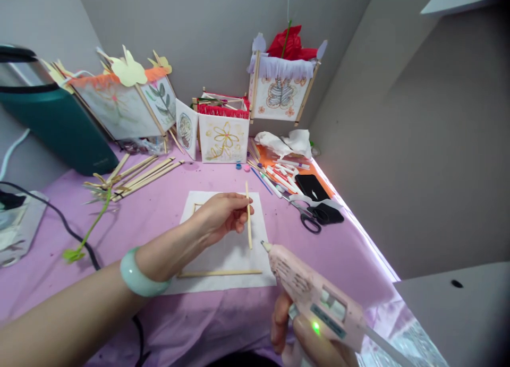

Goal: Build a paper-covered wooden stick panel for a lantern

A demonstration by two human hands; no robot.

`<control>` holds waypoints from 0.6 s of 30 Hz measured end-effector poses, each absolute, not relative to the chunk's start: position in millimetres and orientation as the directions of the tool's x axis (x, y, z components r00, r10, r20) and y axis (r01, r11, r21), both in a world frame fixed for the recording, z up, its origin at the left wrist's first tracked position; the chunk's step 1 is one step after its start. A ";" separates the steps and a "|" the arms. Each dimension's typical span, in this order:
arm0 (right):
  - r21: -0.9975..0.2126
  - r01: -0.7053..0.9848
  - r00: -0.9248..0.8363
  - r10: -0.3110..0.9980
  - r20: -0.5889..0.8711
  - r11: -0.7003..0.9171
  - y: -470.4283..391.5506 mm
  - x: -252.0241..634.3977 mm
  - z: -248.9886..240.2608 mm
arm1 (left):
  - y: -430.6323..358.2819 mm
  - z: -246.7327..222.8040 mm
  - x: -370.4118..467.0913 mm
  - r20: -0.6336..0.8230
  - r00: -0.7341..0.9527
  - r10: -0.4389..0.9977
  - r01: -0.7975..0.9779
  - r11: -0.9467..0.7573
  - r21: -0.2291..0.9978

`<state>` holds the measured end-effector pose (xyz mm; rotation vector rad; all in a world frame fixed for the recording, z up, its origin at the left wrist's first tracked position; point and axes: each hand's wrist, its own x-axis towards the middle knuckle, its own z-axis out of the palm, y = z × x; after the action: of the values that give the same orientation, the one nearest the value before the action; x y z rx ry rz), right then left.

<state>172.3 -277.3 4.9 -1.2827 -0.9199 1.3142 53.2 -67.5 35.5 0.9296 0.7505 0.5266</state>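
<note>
Pinched between the thumb and fingers of my left hand [225, 215] is a thin wooden stick [249, 226], held nearly upright over a sheet of white paper [223, 258]. My right hand [314, 338] is wrapped round the handle of a pink hot glue gun [314, 282], whose green light glows. The gun's nozzle points up and left, a short way from the stick's lower end and apart from it. Along the paper's near edge lies another wooden stick [219, 273]. More stick pieces on the paper's left side are partly hidden by my left hand and forearm.
Bundled sticks [147, 178] and a teal bottle [59, 117] are at left, near a dark cable [75, 234]. Decorated paper lanterns [225, 138] stand at the back. Black-handled scissors [311, 222], markers [279, 178] and a phone [313, 187] lie at right by the table edge.
</note>
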 end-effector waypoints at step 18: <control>-0.955 -0.147 0.195 0.939 -0.284 -0.259 -279.2 166.4 -4.0 | -78.0 48.8 61.1 -0.321 0.588 0.742 -0.072 0.443 0.893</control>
<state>166.4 -279.2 -4.0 -1.4095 -0.8167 1.2942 61.1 -78.0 48.8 0.9899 0.7992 0.5776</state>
